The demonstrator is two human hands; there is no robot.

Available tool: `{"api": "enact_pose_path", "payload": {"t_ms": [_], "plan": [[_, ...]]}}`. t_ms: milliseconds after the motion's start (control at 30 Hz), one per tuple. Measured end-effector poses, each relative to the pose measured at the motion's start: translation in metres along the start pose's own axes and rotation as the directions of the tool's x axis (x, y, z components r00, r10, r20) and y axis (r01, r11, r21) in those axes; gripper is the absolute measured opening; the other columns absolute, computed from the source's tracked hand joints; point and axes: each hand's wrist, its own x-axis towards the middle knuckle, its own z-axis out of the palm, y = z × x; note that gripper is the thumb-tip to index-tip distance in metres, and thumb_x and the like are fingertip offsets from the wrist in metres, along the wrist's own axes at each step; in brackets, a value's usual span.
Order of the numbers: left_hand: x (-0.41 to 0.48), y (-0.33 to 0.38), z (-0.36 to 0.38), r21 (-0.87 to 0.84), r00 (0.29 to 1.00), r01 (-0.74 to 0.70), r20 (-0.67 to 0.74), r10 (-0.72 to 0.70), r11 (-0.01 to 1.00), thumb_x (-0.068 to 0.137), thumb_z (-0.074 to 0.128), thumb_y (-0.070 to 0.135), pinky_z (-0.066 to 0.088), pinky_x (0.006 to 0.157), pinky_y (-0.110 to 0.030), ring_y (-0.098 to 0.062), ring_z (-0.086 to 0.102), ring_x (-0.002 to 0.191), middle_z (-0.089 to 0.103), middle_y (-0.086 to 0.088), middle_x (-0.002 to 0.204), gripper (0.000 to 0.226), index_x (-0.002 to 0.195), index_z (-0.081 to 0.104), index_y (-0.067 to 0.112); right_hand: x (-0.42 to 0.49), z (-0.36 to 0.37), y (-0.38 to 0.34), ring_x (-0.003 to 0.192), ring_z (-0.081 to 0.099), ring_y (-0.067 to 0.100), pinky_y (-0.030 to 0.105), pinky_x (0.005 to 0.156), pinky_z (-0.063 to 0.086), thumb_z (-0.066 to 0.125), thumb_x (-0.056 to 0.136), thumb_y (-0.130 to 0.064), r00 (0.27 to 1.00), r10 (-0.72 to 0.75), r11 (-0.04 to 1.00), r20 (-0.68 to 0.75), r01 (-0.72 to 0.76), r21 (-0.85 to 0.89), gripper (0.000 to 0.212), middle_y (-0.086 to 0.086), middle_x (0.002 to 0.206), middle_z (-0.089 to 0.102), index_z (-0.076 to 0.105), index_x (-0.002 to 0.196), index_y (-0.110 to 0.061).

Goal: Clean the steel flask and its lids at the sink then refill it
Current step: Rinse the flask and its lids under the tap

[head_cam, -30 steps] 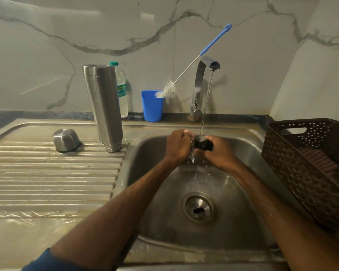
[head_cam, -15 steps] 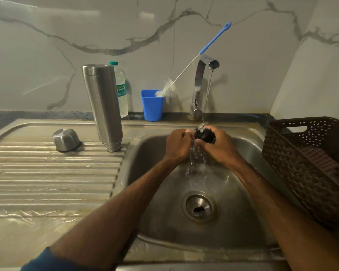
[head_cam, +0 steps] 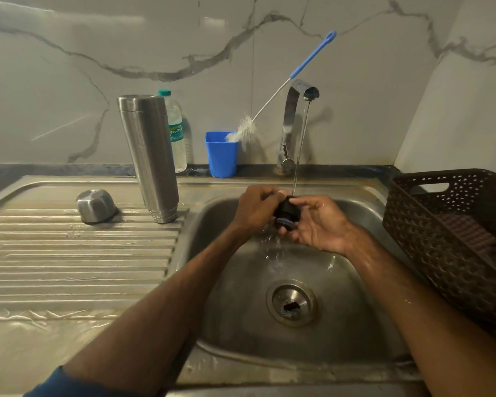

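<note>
Black plastic is showing between the fingers (head_cam: 269, 194) of the left hand (head_cam: 255, 210), which are curling round the small lid (head_cam: 287, 214) from its left side. The right hand (head_cam: 318, 227) is cupping the same lid from the right, thumb lying on top and fingers gripping underneath, palm facing up. Both hands are holding it over the sink (head_cam: 355, 282), right under a thin stream of water (head_cam: 300, 150) that is running from the tap (head_cam: 289, 124) and splashing down toward the drain (head_cam: 291, 303). To the left, the flask (head_cam: 149, 156) is standing upright on the ribbed drainboard (head_cam: 69, 253), with a steel cap (head_cam: 95, 206) lying mouth down near it. Behind, a bottle (head_cam: 178, 138) is standing just beside the flask, and a brush (head_cam: 312, 55) is leaning out of a blue cup (head_cam: 221, 159). A brown basket (head_cam: 455, 224) is sitting right of the sink.
</note>
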Motion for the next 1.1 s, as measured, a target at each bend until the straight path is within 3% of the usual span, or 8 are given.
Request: {"api": "enact_pose_path", "payload": {"t_ms": [133,200,300,433,567,733,967,1100], "plan": [[0.003,-0.003,-0.007,0.005,0.996,0.06,0.062,-0.06,0.998,0.104,0.056,0.028,0.06,0.077,-0.044,-0.027,0.074,0.082,0.076,-0.012,0.084,0.032,0.091,0.077,0.006,0.003,0.0,-0.001,0.06,0.058,0.019,0.018,0.04,0.046,0.044,0.101,-0.037,0.983,0.155,0.986,0.097,-0.16,0.052,0.049,0.027,0.102,0.064,0.057,0.125,0.004],[0.001,-0.004,-0.009,-0.003,0.994,0.068,0.089,-0.068,0.998,0.104,0.055,0.029,0.059,0.072,-0.039,-0.023,0.073,0.082,0.075,-0.014,0.087,0.035,0.094,0.076,0.003,0.005,-0.003,-0.001,0.055,0.055,0.015,0.017,0.037,0.042,0.045,0.101,-0.039,0.973,0.203,0.975,0.106,-0.211,0.071,0.05,0.025,0.098,0.063,0.059,0.118,0.006],[0.002,-0.008,-0.01,-0.017,0.994,0.042,0.104,-0.04,0.999,0.106,0.054,0.027,0.056,0.069,-0.019,-0.01,0.072,0.083,0.076,-0.009,0.094,0.03,0.104,0.077,0.007,0.005,-0.005,-0.001,0.057,0.053,0.014,0.015,0.04,0.04,0.054,0.098,-0.039,0.978,0.192,0.979,0.078,-0.196,0.057,0.053,0.024,0.102,0.065,0.053,0.126,0.006],[0.004,-0.013,-0.014,0.069,0.995,-0.097,0.025,0.095,0.993,0.104,0.06,0.029,0.06,0.08,-0.023,-0.008,0.073,0.087,0.078,0.0,0.093,0.025,0.108,0.079,0.014,0.005,-0.001,0.0,0.061,0.057,0.015,0.015,0.045,0.047,0.067,0.097,-0.03,0.999,0.041,0.999,0.004,-0.041,0.021,0.052,0.029,0.112,0.066,0.055,0.136,0.003],[0.002,-0.007,-0.013,0.144,0.97,-0.233,-0.039,0.24,0.962,0.107,0.056,0.031,0.057,0.068,-0.022,-0.01,0.073,0.073,0.077,-0.002,0.078,0.035,0.096,0.081,0.011,0.008,0.01,0.001,0.062,0.055,0.014,0.014,0.046,0.044,0.07,0.094,-0.033,0.996,-0.067,0.997,-0.056,0.065,-0.034,0.044,0.02,0.108,0.063,0.062,0.126,-0.003],[0.006,-0.011,-0.01,0.256,0.946,-0.303,-0.033,0.321,0.918,0.108,0.055,0.028,0.042,0.056,-0.012,-0.007,0.063,0.056,0.071,0.0,0.064,0.043,0.078,0.079,0.008,0.01,0.012,0.004,0.064,0.055,0.015,0.015,0.048,0.046,0.071,0.093,-0.03,0.992,-0.063,0.998,-0.106,0.06,-0.029,0.04,0.02,0.111,0.061,0.065,0.127,-0.009],[0.01,-0.018,-0.008,0.276,0.955,-0.29,0.021,0.296,0.916,0.108,0.053,0.029,0.039,0.056,-0.013,-0.004,0.053,0.048,0.06,0.006,0.056,0.049,0.068,0.072,0.008,0.012,0.007,0.006,0.065,0.058,0.016,0.016,0.049,0.049,0.077,0.088,-0.032,0.995,-0.02,0.999,-0.098,0.017,-0.029,0.049,0.021,0.111,0.065,0.064,0.126,-0.005],[0.007,-0.018,-0.007,0.247,0.966,-0.259,0.056,0.253,0.934,0.111,0.046,0.026,0.036,0.064,-0.013,-0.002,0.05,0.049,0.048,0.013,0.053,0.052,0.06,0.055,0.022,0.014,0.003,0.007,0.066,0.059,0.015,0.017,0.052,0.05,0.078,0.087,-0.033,0.991,-0.025,0.997,-0.13,0.015,-0.079,0.051,0.019,0.107,0.068,0.065,0.125,-0.002]]}}
